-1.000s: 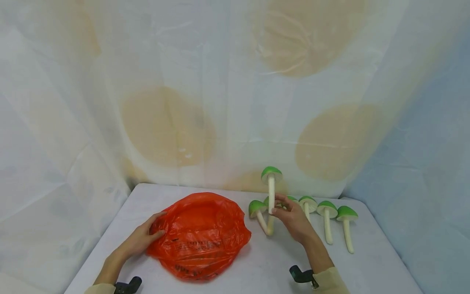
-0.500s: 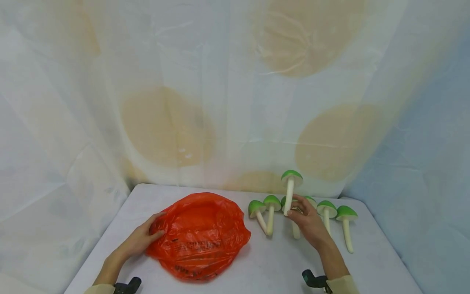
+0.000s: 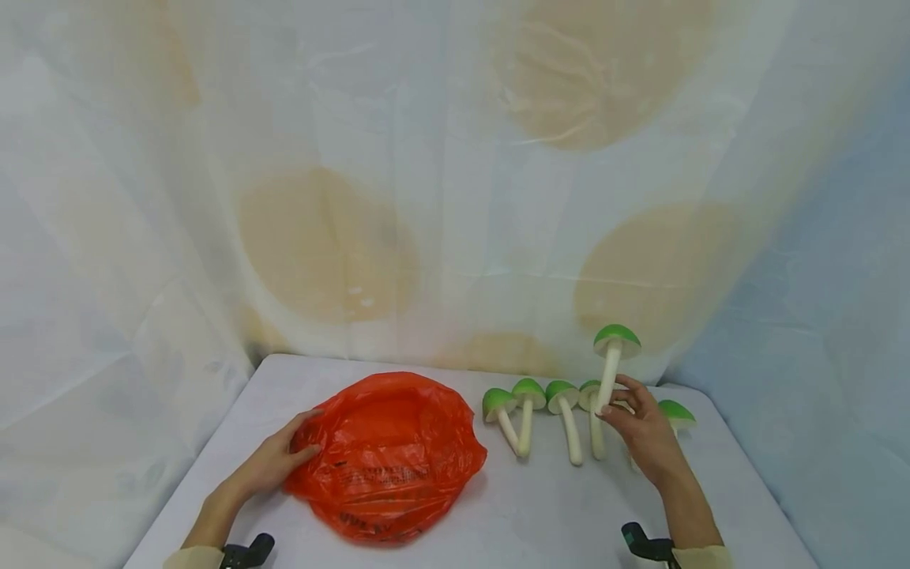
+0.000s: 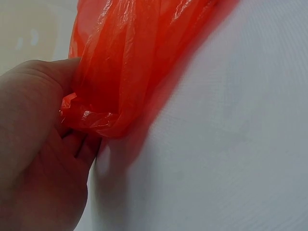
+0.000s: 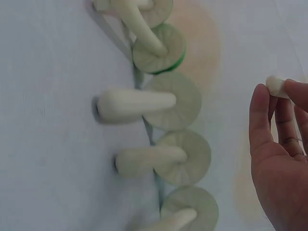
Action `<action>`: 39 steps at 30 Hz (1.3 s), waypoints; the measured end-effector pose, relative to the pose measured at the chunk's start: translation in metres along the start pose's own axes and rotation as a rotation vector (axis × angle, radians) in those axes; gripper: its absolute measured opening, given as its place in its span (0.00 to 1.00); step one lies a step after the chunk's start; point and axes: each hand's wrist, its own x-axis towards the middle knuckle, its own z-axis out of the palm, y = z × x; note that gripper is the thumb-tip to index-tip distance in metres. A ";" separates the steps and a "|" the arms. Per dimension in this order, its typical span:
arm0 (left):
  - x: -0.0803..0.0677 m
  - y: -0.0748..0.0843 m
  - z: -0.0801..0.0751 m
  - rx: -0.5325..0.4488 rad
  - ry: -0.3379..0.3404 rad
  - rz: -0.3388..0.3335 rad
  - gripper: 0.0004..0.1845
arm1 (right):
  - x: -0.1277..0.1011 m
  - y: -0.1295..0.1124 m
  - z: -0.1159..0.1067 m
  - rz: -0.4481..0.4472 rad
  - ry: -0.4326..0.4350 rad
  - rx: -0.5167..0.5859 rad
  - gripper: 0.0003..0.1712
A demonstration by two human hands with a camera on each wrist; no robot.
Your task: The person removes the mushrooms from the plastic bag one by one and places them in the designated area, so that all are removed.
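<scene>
The right hand [image 3: 643,435] pinches the pale stem of a green-capped mushroom [image 3: 611,359] low down, its grip clamped on the stem between thumb and fingertips [image 5: 260,113]. The mushroom stands almost upright above the grip, its cap topmost and tilted slightly away from the person, clear of the desk [image 3: 540,514]. In the right wrist view only the blunt stem end [image 5: 275,85] shows, caught between the fingertips.

Just to the left of this grip, a row of four more mushrooms [image 3: 540,415] lies on the desk, caps pointing to the far edge and stems pointing back at the person; the two at the left end lean so that their stems meet. The nearest of the row lies just beside the held stem. Another mushroom [image 3: 675,412] lies just right of the hand, partly hidden behind it.

Well apart on the other side, the left hand [image 3: 273,466] holds the near-left edge of an orange plastic bag [image 3: 391,454]. Its grip is clamped on a bunched fold of the plastic [image 4: 96,120], thumb on top and fingers curled beneath. The bag spreads away from that grip to the right, lying crumpled and mostly flat on the desk, with dark print on its near side. A pale sheet with tan round patches [image 3: 327,245] hangs behind the desk.
</scene>
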 end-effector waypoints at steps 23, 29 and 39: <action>0.001 0.000 0.000 0.017 -0.001 0.019 0.36 | -0.024 0.010 -0.060 0.018 0.221 -0.242 0.40; 0.000 -0.001 0.000 0.025 -0.003 0.022 0.36 | -0.031 0.014 -0.086 0.030 0.248 -0.274 0.39; -0.001 0.000 0.000 0.035 0.005 0.030 0.36 | -0.050 0.019 -0.111 0.119 0.312 -0.316 0.44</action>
